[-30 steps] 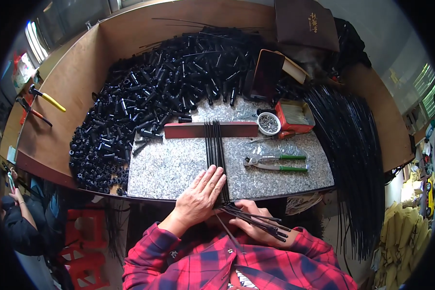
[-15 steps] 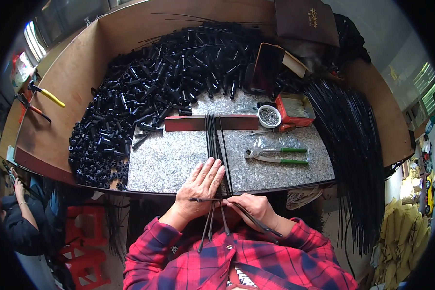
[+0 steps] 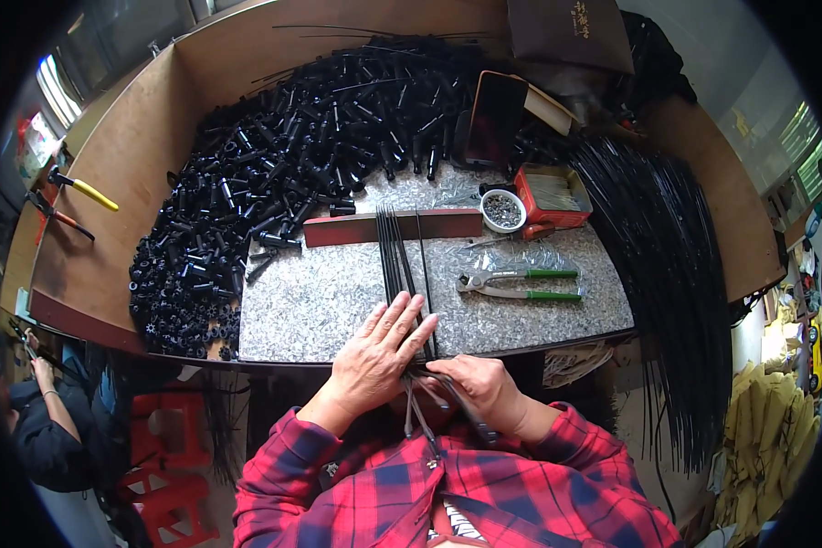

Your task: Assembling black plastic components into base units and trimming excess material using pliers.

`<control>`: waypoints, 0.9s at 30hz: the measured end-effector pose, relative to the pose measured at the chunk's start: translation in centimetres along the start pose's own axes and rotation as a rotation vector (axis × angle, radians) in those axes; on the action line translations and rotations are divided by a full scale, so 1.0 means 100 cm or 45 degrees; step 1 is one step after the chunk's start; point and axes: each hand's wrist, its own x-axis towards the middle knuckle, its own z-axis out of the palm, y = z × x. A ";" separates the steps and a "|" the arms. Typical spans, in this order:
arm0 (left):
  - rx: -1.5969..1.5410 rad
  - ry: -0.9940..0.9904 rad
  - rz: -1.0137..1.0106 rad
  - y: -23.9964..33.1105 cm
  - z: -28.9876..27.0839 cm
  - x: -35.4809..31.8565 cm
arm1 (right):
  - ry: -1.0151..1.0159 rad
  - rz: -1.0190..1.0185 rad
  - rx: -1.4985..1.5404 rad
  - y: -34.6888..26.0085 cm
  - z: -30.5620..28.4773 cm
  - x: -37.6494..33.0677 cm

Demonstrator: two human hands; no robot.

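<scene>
Several thin black rods (image 3: 395, 260) run from a dark red strip (image 3: 338, 230) on the speckled board toward my chest. My left hand (image 3: 379, 352) lies flat on them at the board's near edge, fingers stretched out. Beside it, my right hand (image 3: 482, 391) is closed round more black rods. Their thicker ends (image 3: 479, 427) stick out below it toward me. Other rod ends (image 3: 417, 420) hang between the two hands. Part of the bundle is hidden under my left palm.
Green-handled pincers (image 3: 521, 285) lie right of the rods, below a white cup (image 3: 502, 211) of small metal bits and a red box (image 3: 553, 201). Black tubular parts (image 3: 292, 146) heap at the back left. Long black rods (image 3: 653, 228) drape over the right edge.
My left thumb now shows, spread to the right over the rods. The rod end that lay crosswise by my left hand no longer shows there, and the loose ends have drawn together.
</scene>
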 end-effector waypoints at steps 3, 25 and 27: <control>0.016 -0.089 0.011 -0.001 -0.003 0.002 | -0.068 0.032 0.030 0.000 -0.001 0.002; 0.138 0.097 0.151 -0.017 0.015 -0.008 | -0.153 -0.081 -0.147 0.000 -0.008 0.010; 0.048 0.113 0.136 -0.016 0.015 -0.008 | -0.135 -0.070 -0.111 -0.001 -0.007 0.010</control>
